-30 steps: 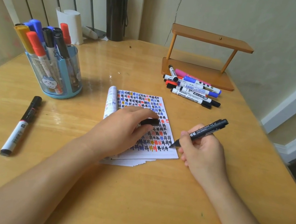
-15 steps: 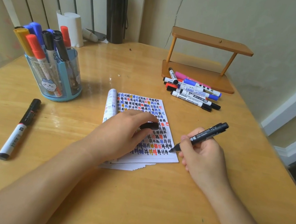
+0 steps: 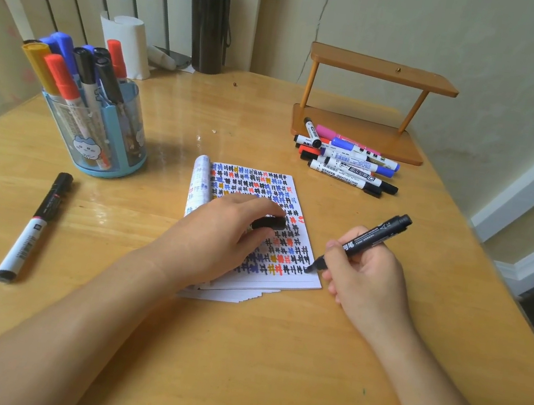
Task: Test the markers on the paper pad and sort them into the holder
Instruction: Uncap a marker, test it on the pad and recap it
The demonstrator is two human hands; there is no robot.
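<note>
My right hand (image 3: pixel 363 279) grips an uncapped black permanent marker (image 3: pixel 375 236); its tip touches the lower right corner of the paper pad (image 3: pixel 255 179), which is covered in coloured marks. My left hand (image 3: pixel 219 236) rests on the pad and holds the marker's black cap (image 3: pixel 269 222) between thumb and fingers. A blue transparent holder (image 3: pixel 105 140) at the left holds several markers. A loose pile of markers (image 3: pixel 348 160) lies at the back right. One black-and-white marker (image 3: pixel 35 225) lies alone at the left.
A wooden two-tier stand (image 3: pixel 373 107) is behind the marker pile. A black flask (image 3: pixel 209 13) and a white paper roll (image 3: pixel 130 39) stand at the table's back edge by the wall. The table's right edge drops to the floor.
The marker tip has moved left onto the pad's bottom row, where a fresh black mark shows. My left hand has stayed on the pad with the cap.
</note>
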